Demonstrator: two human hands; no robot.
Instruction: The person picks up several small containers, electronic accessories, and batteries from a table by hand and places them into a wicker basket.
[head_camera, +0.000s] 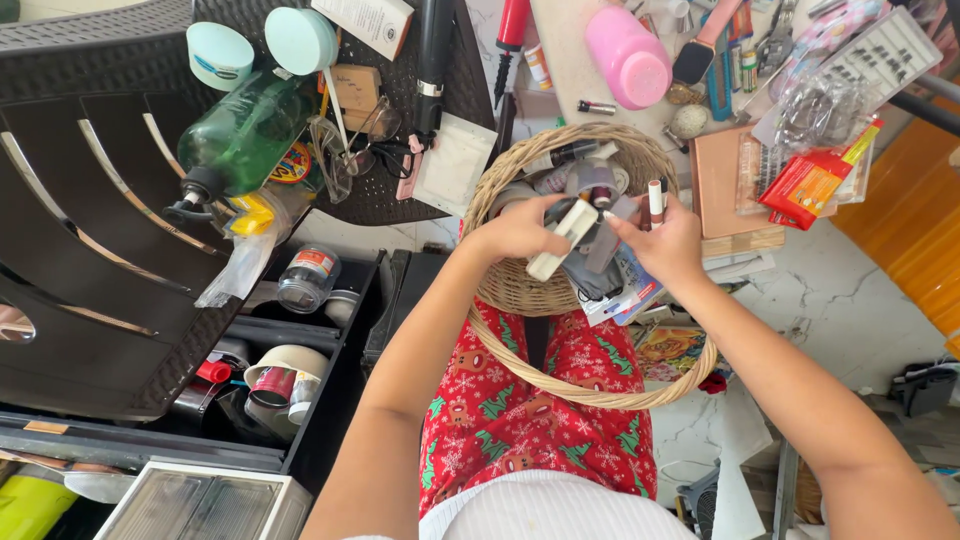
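Left hand (520, 232) is closing round a white tube (560, 238), fingers wrapped, holding it tilted over the basket (520, 290). Right hand (668, 240) is pinching a small white stick with a red band (656, 200) upright between fingertips, and is also touching the grey packet (600, 250) between both hands. All of it is hovering at the basket's far rim, above more tubes (575, 155) lying inside. Basket is resting on the person's lap, red patterned trousers (520, 410) below. Left of it, a dark chair (90, 200) is carrying a green bottle (245, 135) and two pale lids (300, 40). Beyond the basket, a pink bottle (628, 55) is lying on the table; a red packet (808, 185) is sitting right of it.
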